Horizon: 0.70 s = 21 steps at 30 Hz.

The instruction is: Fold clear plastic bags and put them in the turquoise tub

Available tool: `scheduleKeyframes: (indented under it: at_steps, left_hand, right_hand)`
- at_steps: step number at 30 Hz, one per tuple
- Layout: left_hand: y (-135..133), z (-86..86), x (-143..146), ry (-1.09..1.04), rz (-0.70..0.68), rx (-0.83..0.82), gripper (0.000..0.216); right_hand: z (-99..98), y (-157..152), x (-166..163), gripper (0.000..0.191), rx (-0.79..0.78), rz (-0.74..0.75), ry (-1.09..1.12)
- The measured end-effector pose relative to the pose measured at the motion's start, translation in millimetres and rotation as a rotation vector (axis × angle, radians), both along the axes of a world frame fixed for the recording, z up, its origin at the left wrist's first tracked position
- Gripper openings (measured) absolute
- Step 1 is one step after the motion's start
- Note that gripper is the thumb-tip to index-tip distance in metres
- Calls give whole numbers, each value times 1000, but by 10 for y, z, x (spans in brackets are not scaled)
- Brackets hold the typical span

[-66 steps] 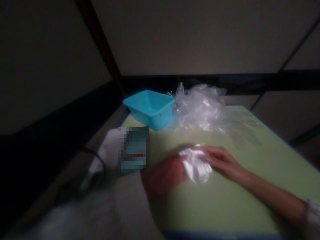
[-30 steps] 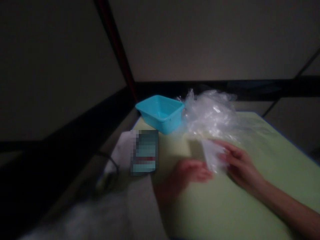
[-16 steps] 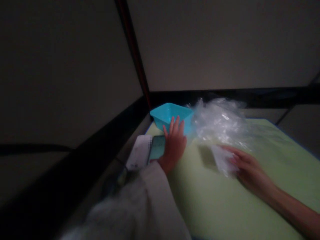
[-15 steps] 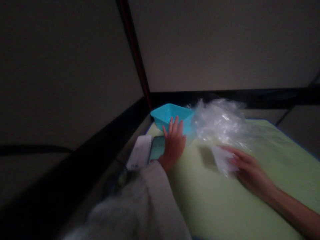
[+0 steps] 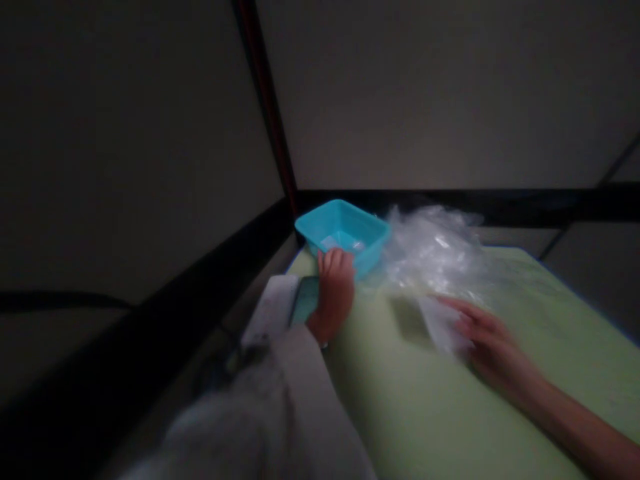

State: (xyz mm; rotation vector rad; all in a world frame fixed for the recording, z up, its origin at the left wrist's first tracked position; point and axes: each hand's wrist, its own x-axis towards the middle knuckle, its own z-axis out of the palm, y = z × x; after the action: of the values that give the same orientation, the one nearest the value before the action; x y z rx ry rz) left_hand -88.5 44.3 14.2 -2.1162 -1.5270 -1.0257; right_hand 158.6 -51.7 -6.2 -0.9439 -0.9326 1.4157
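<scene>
My left hand (image 5: 336, 285) is at the near side of a turquoise plastic basin (image 5: 350, 230), its fingers bent closed over the near rim. Small pale pieces, too blurred to name, lie inside the basin. Between the thumb and fingers of my right hand (image 5: 483, 337) is a small whitish plastic packet (image 5: 443, 327), smeared by motion, held just over the yellow-green tabletop (image 5: 425, 413). A crumpled clear plastic bag (image 5: 435, 247) lies beyond this hand, beside the basin.
Left of my left hand lie a phone-like dark green slab (image 5: 306, 300) and a white box-like object (image 5: 273, 307). Dim walls with a dark border (image 5: 500, 208) rise behind and left of the table. A pale sleeve (image 5: 310, 387) covers my left forearm.
My left hand's spread fingers have curled in at the basin's rim. The basin now shows more of its inside, with pale pieces visible. My right hand still holds the packet.
</scene>
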Motion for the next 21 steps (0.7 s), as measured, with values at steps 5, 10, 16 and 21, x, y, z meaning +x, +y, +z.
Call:
scheduleKeyframes:
  at_steps: [5,10,16,21]
  left_hand:
    - [-423,112,34,36,-95,181,11]
    - [-824,158,141,61,-282,265,13]
    - [-1194,163,294,4,-488,198,16]
    - [-1382,127,313,-37,-587,117,20]
  right_hand:
    - [200,-62,49,37,10,-34,-29]
    - [583,-158,193,30,230,-149,-150]
    - [1122,-287,198,26,540,-245,-519]
    - [1313,-179,87,23,634,-146,-892]
